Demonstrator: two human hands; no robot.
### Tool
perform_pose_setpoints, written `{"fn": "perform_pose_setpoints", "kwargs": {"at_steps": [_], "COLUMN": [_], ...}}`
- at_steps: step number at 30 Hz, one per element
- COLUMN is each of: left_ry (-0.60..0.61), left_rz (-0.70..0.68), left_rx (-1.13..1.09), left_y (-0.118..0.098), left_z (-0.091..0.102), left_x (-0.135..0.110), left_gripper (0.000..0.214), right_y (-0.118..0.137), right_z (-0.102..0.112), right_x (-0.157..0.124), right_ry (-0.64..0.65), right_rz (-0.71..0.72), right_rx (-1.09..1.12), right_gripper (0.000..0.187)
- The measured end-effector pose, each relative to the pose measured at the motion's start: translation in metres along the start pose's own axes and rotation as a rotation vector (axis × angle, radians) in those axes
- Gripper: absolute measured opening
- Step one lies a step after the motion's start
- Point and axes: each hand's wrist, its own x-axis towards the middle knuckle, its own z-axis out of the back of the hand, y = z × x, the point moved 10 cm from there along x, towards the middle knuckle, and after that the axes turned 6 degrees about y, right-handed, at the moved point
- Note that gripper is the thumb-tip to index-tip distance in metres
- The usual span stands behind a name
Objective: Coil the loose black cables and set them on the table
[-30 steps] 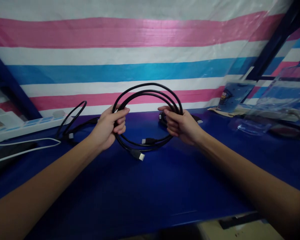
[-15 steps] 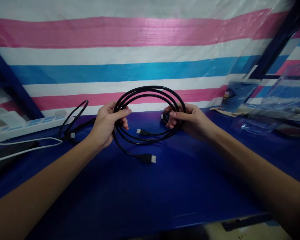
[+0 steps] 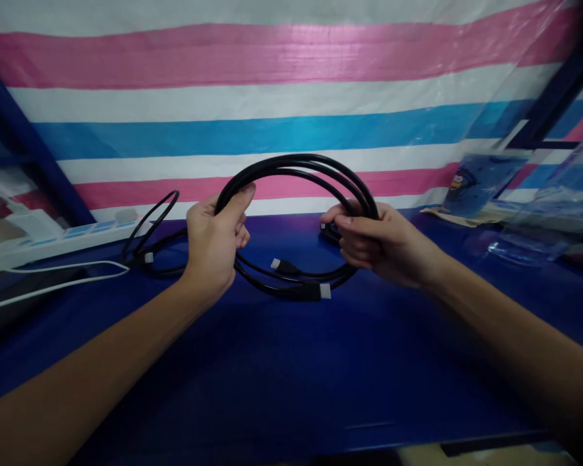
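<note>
A black cable (image 3: 291, 163) with flat, HDMI-like plugs is wound in several loops and held up above the blue table (image 3: 291, 362). On the left side of the coil my left hand (image 3: 216, 239) is closed round the loops, its thumb on top. My right hand (image 3: 374, 236) grips the opposite side, thumb pressed over the loops. One plug (image 3: 315, 291) with a pale metal end hangs at the coil's lower front, pointing right. A smaller-looking plug (image 3: 284, 266) points left inside the loop. Behind my right fingers, a dark coiled cable (image 3: 328, 234) is partly hidden.
At the left stand a white power strip (image 3: 87, 236), a white cord (image 3: 63, 266), another black cable (image 3: 150, 220) and a dark flat object (image 3: 34, 294). To the right are a blue printed pouch (image 3: 483, 184) and clear plastic packaging (image 3: 539, 226). A striped sheet (image 3: 272, 97) hangs behind.
Both hands have tightened round the coil, and its loops are bunched closer together. My right hand has moved slightly right. The front plug has shifted right and up against the coil.
</note>
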Motion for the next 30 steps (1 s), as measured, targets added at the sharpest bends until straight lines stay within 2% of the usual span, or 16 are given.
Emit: {"fn": "perform_pose_setpoints", "kwargs": {"at_steps": [5,8,13,17,19,21,22,24,26,27,30], "left_ry": [-0.062,-0.099,-0.191,-0.286,-0.304,-0.307,-0.292,-0.207,-0.033,0.090,0.530], "left_rz": [0.093,0.196,0.262,0.297,0.312,0.327,0.337,0.353,0.365,0.375,0.439], "left_rx": [-0.056,-0.143,-0.263,-0.347,-0.378,-0.414,-0.427,-0.450,-0.443,-0.416,-0.256], "left_y": [0.025,0.036,0.024,0.017,0.020,0.026,0.029,0.031,0.026,0.022,0.009], "left_z": [0.007,0.018,0.036,0.032,0.026,0.022,0.021,0.018,0.010,0.002,-0.033], "left_x": [-0.003,0.004,0.016,0.010,0.004,-0.001,-0.001,0.001,0.006,0.007,-0.005], "left_gripper": [0.044,0.050,0.048,0.047,0.047,0.047,0.047,0.043,0.036,0.030,0.008], "right_y": [-0.034,-0.035,-0.018,-0.020,-0.020,-0.014,-0.008,0.006,0.018,0.024,0.041], "right_z": [-0.003,-0.006,-0.028,-0.063,-0.072,-0.068,-0.061,-0.044,-0.027,-0.021,0.000], "right_x": [0.008,0.012,0.009,0.015,0.023,0.032,0.036,0.043,0.049,0.049,0.041], "right_ry": [0.046,0.034,0.016,-0.050,-0.149,-0.276,-0.324,-0.337,-0.236,-0.148,-0.019], "right_rz": [-0.096,-0.029,0.054,0.040,0.067,0.140,0.170,0.176,0.085,0.025,-0.112], "right_rx": [0.015,0.178,0.379,0.447,0.437,0.406,0.381,0.300,0.150,0.029,-0.366], "right_gripper": [0.017,0.019,0.033,0.046,0.033,0.013,0.011,0.011,0.009,0.010,0.012]}}
